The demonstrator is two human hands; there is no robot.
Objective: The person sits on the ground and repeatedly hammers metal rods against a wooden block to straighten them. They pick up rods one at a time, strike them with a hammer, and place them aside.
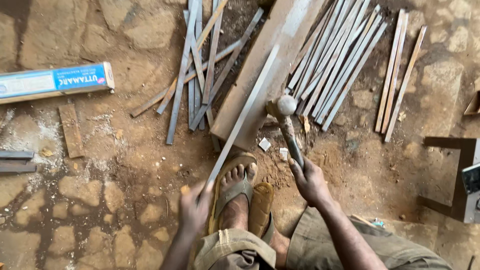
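Right hand [309, 181] is clenched round a wooden-handled steel hammer [288, 123]; left hand [194, 206] grasps a long flat grey metal strip [245, 112] lying across a thick rusty steel beam [267, 65] on the dirt floor [125, 165].

A long, thin, flat grey metal strip [245, 112] runs diagonally, its near end low by the sandalled foot and its far end lying up on a broad rusty steel beam [265, 70]. A ball-headed hammer [289, 125] with a worn, dark handle stands nearly upright, its rounded grey head just beside the strip at the beam's edge.
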